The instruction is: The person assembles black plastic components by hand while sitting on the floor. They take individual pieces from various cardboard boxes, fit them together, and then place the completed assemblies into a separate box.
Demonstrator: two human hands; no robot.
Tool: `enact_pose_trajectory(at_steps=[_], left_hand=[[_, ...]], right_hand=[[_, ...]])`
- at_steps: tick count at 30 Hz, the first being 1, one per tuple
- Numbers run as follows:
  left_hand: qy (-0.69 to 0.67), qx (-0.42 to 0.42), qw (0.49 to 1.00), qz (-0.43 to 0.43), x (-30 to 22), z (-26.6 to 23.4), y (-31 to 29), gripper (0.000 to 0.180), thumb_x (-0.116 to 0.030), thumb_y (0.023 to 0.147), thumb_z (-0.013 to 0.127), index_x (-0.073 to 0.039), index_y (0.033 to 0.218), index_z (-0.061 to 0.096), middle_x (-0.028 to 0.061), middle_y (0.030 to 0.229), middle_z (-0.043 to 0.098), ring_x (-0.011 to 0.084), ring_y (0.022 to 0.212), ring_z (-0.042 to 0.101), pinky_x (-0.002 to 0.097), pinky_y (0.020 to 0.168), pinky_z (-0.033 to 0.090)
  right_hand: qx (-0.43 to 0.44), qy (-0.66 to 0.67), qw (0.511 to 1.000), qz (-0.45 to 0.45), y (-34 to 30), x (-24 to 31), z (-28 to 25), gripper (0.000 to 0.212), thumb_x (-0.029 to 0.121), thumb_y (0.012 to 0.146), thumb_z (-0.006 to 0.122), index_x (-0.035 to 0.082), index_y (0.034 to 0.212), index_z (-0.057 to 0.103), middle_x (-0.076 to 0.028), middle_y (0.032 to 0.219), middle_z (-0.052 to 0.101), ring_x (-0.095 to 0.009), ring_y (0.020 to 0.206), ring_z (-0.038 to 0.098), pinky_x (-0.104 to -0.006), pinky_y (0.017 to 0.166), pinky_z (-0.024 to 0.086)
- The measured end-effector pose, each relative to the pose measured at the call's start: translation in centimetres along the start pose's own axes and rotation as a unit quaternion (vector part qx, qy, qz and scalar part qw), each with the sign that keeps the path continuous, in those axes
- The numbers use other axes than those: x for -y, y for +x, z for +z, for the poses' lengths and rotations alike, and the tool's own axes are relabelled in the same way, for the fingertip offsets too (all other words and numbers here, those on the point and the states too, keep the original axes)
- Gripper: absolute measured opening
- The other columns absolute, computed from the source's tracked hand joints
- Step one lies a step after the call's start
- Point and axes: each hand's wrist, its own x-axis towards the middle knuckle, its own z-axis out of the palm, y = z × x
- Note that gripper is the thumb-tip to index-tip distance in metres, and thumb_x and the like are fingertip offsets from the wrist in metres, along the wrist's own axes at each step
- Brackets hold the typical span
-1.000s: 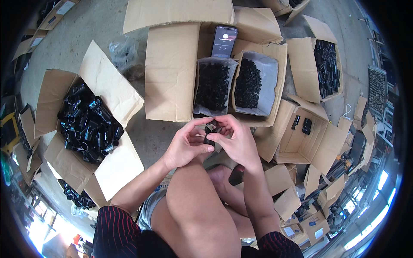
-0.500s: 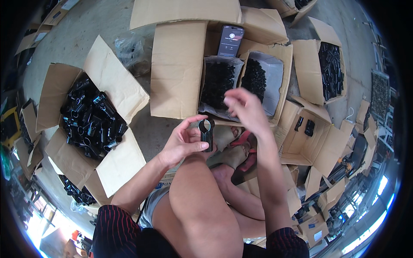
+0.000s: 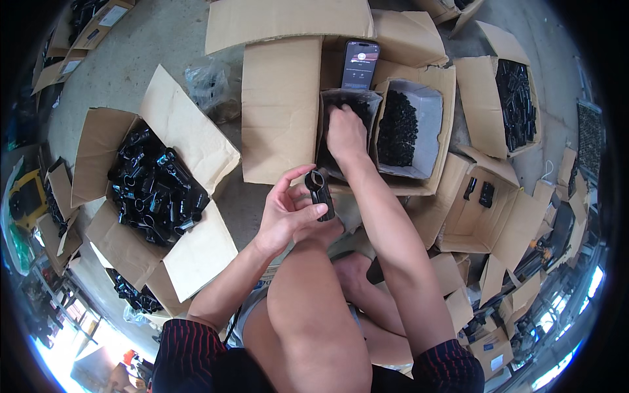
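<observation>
My left hand [image 3: 283, 219] pinches a black part with a round ring at its top and a short tubular body [image 3: 321, 198], held roughly upright above my knee. My right hand [image 3: 347, 134] reaches into the left grey-lined bin [image 3: 375, 108] of the carton in front of me, which holds small black pieces [image 3: 327, 156]. The right fingers are bent together down among those pieces. Their tips are hidden, so what they grip cannot be made out. Beside it, the right bin [image 3: 429, 118] holds more small black pieces [image 3: 398, 128].
A phone [image 3: 360, 64] leans at the carton's back. To the left, an open box [image 3: 98, 150] is heaped with black ring-topped parts [image 3: 154, 190]. Right of the carton are a box of black tubes [image 3: 515, 98] and a box with two black parts [image 3: 486, 194]. A clear plastic bag [image 3: 211, 88] lies behind.
My right hand has moved forward and left from above the carton's near edge into the left bin. My left hand keeps the ring-topped part, now slightly tilted. The whole view has shifted slightly.
</observation>
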Motion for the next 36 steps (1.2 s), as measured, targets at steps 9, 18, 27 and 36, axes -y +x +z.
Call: enact_pose_trajectory(at_steps=[9,18,27,36], left_hand=[[0.039,-0.070,0.994,0.077,0.6,0.6,0.7,0.073,0.011,0.080,0.079,-0.009,0.142,0.047,0.0051,0.109,0.061,0.0093,0.089,0.067,0.0228,0.076,0.058],[0.130,-0.033,0.979,0.155,1.1,0.8,0.2,0.070,0.014,0.079,0.078,-0.006,0.137,0.045,0.0151,0.121,0.064,0.0195,0.102,0.070,0.0311,0.085,0.061],[0.115,0.000,0.964,0.240,1.1,2.7,-0.2,0.060,0.011,0.080,0.080,-0.004,0.131,0.052,0.0113,0.112,0.067,0.0174,0.104,0.069,0.0296,0.085,0.060],[0.177,0.024,0.933,0.311,2.1,2.4,-0.1,0.063,0.008,0.076,0.085,-0.001,0.129,0.054,0.0146,0.113,0.068,0.0210,0.107,0.069,0.0339,0.090,0.059]], right_hand=[[-0.164,0.350,0.919,0.071,-6.2,1.4,-4.0,0.014,0.010,0.088,0.077,-0.001,0.093,0.071,-0.011,0.082,0.071,-0.021,0.069,0.067,-0.0342,0.067,0.053],[-0.121,0.562,0.809,0.125,-15.3,2.8,-7.5,0.010,0.001,0.089,0.077,-0.002,0.095,0.070,-0.008,0.098,0.073,-0.009,0.085,0.064,-0.0235,0.078,0.051],[-0.154,0.591,0.789,0.068,-16.9,2.6,-6.4,0.011,-0.002,0.088,0.077,-0.001,0.097,0.070,-0.012,0.103,0.073,-0.013,0.094,0.065,-0.0275,0.088,0.051],[-0.161,0.596,0.784,0.061,-18.0,2.1,-7.1,0.011,-0.007,0.087,0.074,-0.003,0.095,0.069,-0.013,0.102,0.071,-0.016,0.095,0.066,-0.0282,0.087,0.051]])
